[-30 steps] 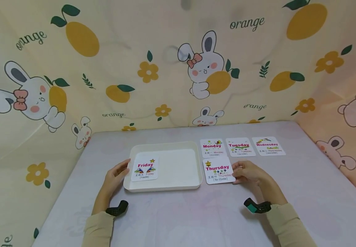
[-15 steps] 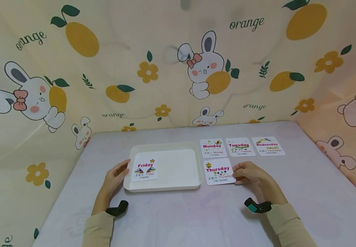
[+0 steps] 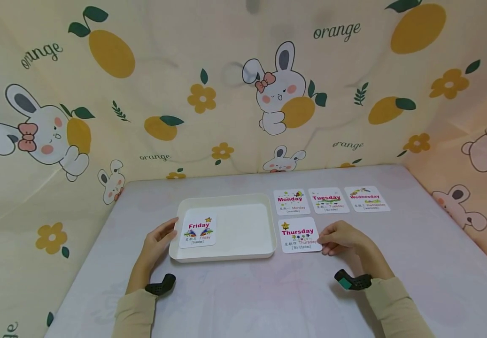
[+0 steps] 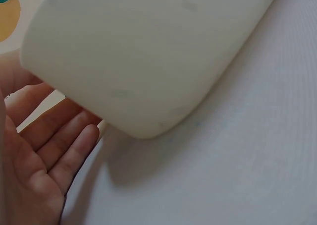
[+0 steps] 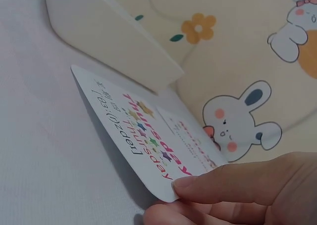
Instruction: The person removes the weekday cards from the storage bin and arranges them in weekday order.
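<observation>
My right hand (image 3: 342, 238) pinches the Thursday card (image 3: 297, 234) by its right edge, thumb on top in the right wrist view and fingers below. That card lies just right of the white tray (image 3: 243, 256), below the Monday card (image 3: 290, 202), and its near edge looks slightly raised off the table in the right wrist view. At the tray's left side, my left hand (image 3: 157, 241) holds the rim, its other fingers (image 4: 74, 145) spread along the outer wall in the left wrist view. Inside the tray's left part lies the Friday card (image 3: 198, 230).
Right of the Monday card, the Tuesday card (image 3: 328, 200) and the Wednesday card (image 3: 367, 199) continue the back row. A pale cloth (image 3: 243, 300) covers the table. Behind and beside it hangs a rabbit-and-orange patterned sheet (image 3: 226, 94).
The Thursday card has shifted slightly toward me, off the Monday card's lower edge, and now sits straighter beneath it. My left hand and the tray have stayed put.
</observation>
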Available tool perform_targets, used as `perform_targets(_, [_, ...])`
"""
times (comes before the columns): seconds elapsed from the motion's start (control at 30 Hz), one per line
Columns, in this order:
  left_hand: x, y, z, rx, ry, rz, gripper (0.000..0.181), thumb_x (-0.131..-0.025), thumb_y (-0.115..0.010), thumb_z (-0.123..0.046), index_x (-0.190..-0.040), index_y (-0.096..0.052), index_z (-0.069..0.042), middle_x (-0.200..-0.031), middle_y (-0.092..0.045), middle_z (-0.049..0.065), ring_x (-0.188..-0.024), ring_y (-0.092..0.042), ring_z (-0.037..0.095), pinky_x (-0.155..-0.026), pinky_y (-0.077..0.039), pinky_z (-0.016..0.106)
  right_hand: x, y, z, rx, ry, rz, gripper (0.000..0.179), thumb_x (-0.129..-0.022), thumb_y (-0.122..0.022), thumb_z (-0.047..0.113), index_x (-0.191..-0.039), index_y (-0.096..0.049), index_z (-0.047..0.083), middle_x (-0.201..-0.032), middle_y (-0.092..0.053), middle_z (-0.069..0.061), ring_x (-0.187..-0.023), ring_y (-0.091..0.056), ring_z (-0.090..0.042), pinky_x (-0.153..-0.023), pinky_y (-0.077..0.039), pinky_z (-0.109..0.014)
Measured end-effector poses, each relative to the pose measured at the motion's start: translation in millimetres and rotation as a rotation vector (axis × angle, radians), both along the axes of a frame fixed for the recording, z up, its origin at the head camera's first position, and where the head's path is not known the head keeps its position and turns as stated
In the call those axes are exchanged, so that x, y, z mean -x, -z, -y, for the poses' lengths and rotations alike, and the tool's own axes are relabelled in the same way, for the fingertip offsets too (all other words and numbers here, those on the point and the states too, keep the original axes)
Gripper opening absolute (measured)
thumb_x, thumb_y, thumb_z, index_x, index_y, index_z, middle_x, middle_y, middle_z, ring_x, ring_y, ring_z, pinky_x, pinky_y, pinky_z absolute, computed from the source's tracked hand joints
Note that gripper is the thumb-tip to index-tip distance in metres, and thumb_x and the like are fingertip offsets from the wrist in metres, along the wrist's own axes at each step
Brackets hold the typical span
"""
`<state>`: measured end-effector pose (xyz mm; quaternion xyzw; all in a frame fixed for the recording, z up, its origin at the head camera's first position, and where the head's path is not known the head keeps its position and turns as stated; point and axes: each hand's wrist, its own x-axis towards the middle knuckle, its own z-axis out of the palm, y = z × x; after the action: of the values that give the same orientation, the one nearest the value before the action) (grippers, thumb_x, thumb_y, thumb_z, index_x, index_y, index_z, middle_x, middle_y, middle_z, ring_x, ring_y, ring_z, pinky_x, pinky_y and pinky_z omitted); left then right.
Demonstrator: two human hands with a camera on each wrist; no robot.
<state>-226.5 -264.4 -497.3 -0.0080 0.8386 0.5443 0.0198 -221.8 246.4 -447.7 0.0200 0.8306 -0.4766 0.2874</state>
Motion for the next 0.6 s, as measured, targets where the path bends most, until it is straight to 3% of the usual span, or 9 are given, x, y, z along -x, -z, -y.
perform_targets(0.6, [-0.5,-1.9,-1.1,-0.014,-0.011,0.020,0.046,-0.098,-0.055,-0.024,-0.142,-0.047,-0.014,-0.151,-0.045,0.009,-0.135,-0.047,0.028,-0.089,-0.035,-0.002,1.7,2.2,-4.7,-0.030,0.038,-0.032,0.023,-0.088,-0.067,0.015,-0.098,-0.068,-0.005,-0.066,-0.068,0.003,-0.060,-0.063,-0.007,-0.059,-0.054,-0.020])
